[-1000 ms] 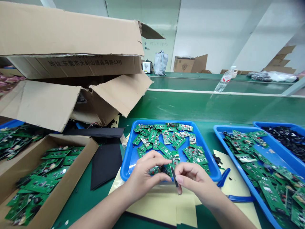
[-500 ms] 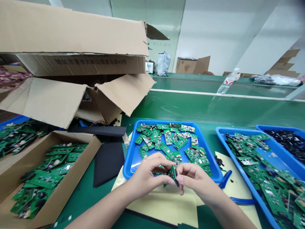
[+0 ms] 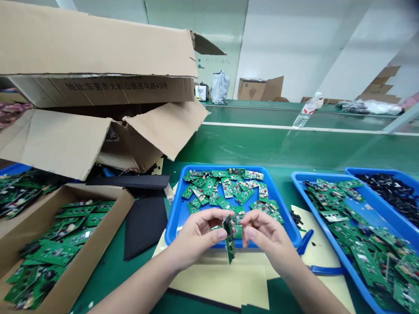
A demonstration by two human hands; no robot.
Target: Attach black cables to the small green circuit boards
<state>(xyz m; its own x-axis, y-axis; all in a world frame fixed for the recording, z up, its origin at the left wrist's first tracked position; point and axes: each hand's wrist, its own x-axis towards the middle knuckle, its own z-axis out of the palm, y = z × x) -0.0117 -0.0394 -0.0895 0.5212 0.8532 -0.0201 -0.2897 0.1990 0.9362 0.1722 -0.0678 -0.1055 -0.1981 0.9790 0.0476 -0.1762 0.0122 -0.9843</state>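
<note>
In the head view, my left hand (image 3: 203, 235) pinches a green circuit board (image 3: 229, 244), held upright and nearly edge-on. A black part shows at the board's upper end. Just to the right, my right hand (image 3: 262, 229) is apart from the board, its fingers curled loosely with a gap between thumb and fingertips and nothing visible in them. Both hands are over the near rim of a blue tray (image 3: 173, 209), where several green circuit boards (image 3: 225, 187) lie scattered.
A cardboard box (image 3: 108, 226) of boards stands left, beside black sheets (image 3: 144, 231). Right are another blue tray (image 3: 301, 185) of boards, a tray of black parts (image 3: 386, 187) and blue-handled pliers (image 3: 327, 270) on yellow paper (image 3: 225, 279). Large cartons (image 3: 98, 43) rise behind left.
My right hand has come away from the board. My left hand has turned the board upright, its lower end now pointing down. The whole view has shifted slightly.
</note>
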